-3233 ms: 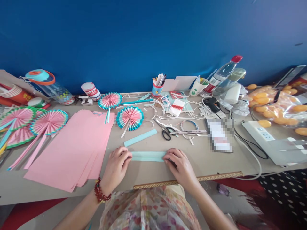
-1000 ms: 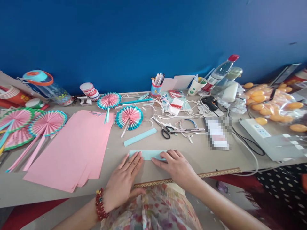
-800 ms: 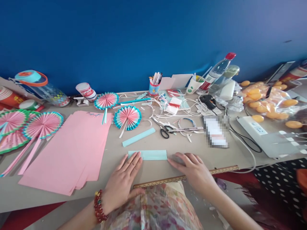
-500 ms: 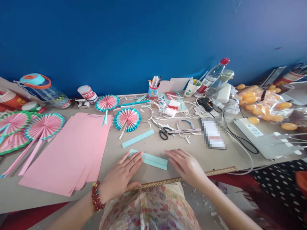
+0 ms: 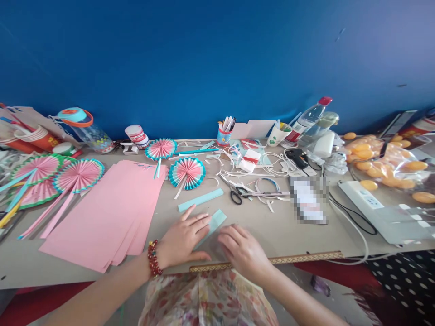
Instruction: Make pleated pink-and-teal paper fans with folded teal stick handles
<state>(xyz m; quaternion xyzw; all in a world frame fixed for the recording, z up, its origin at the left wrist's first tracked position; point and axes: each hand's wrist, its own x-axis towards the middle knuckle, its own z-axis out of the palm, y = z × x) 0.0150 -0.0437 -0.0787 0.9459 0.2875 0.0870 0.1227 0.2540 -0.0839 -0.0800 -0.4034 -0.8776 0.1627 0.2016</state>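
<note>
A pale turquoise folded paper strip (image 5: 217,220) lies slantwise on the table. Spread flat over its lower left part, my left hand (image 5: 185,237) holds it against the tabletop. My right hand (image 5: 241,249) rests just right of the strip, its fingers loosely bent and nothing seen in them; its thumb is hidden. Beyond my hands lies a second turquoise strip (image 5: 200,200). Two pleated pink-and-turquoise paper fans, one nearer (image 5: 186,173) and one farther (image 5: 161,149), are behind it.
Pink paper sheets (image 5: 105,213) lie left, beside more fans (image 5: 79,175). Scissors (image 5: 238,194) and white cords lie at centre back. A pen cup (image 5: 224,135), a paper cup (image 5: 278,134) and a bottle (image 5: 309,118) stand near the wall. A power strip (image 5: 360,194) is right.
The strip under my left hand has turned from nearly crosswise to slanting away to the right. My right hand has moved nearer and its fingers are more bent. The view has shifted slightly left.
</note>
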